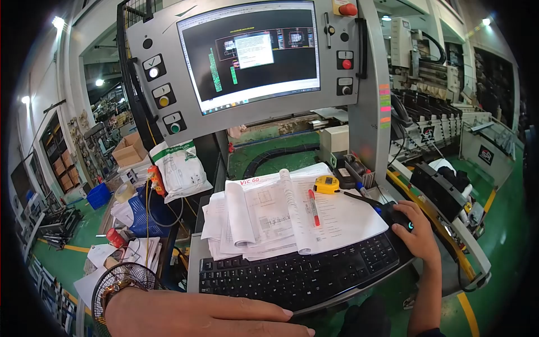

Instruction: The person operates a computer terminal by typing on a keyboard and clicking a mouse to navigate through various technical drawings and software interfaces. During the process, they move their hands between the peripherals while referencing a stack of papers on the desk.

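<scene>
My right hand (416, 229) is wrapped over a black computer mouse (397, 216), at the right end of the keyboard. My left hand (224, 315) lies stretched out along the near edge of the black keyboard (297, 275), its fingers extended and holding nothing. Printed papers (264, 210), some with curled-over pages, cover the back of the keyboard. A red-and-white marker (313, 208) rests on the right-hand sheets. Behind it sits a yellow tape measure (326, 184). Above, a monitor (252, 56) displays a dark drawing program with a white dialog box in the middle.
Push buttons (163, 101) flank the monitor, with a red emergency stop (348, 9) at upper right. A white plastic bag (181, 170) hangs at left, above a side surface with papers and a red can (116, 238). Machinery (432, 129) stands at right on the green floor.
</scene>
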A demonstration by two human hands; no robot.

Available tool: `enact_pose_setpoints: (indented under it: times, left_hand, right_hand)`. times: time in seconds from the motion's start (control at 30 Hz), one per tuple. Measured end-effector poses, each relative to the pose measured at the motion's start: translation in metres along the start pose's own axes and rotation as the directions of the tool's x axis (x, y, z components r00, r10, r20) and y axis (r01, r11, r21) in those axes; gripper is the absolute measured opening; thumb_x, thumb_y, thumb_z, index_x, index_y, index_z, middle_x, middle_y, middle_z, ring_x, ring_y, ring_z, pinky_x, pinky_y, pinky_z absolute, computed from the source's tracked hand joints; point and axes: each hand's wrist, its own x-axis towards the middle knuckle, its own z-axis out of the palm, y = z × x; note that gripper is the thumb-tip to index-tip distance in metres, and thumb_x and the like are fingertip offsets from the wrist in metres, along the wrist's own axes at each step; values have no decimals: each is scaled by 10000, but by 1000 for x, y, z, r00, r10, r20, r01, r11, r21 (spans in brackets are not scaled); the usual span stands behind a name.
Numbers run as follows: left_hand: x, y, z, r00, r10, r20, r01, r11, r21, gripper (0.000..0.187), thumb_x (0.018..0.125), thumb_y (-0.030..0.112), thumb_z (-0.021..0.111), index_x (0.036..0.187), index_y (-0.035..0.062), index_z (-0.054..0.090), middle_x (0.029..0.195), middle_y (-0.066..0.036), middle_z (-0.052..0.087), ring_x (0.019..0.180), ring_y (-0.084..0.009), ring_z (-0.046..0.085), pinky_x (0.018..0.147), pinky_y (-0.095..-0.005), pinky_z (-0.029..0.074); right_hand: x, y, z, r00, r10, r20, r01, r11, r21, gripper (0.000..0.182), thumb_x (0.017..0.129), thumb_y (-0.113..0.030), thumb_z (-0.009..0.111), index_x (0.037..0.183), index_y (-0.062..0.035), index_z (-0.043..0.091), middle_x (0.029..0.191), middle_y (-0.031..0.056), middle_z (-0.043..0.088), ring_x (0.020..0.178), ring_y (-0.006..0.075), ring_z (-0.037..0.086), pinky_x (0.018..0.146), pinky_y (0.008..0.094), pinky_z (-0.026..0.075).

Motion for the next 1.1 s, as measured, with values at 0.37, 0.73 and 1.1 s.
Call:
enact_pose_setpoints:
  times: [0.37,0.73,1.1]
  left_hand:
    - [-3,-6,0,997,73,-20,-73,997,20,451,1038,210,684,1398,-34,802,1262,-206,833,1083,-329,812,951,-451,646]
    - [-3,-3,5,996,58,-69,-56,998,24,439,1015,204,715,1370,-33,816,1229,-205,842,1057,-323,822,923,-446,654]
    - [-4,-2,5,996,58,-70,-57,998,12,442,1003,190,727,1368,-44,812,1255,-209,836,1084,-328,813,926,-444,650]
  right_hand:
    - [0,0,1,999,33,14,-34,998,50,569,973,-299,824,1433,-33,623,1583,241,640,1431,431,663,1200,468,500]
    - [0,2,2,1000,14,21,-15,1000,10,587,970,-289,814,1454,-13,630,1589,240,638,1438,432,656,1204,466,496]
    - [1,0,1,999,-33,25,33,999,-8,606,951,-263,810,1481,-14,655,1568,228,647,1432,422,653,1215,465,491]
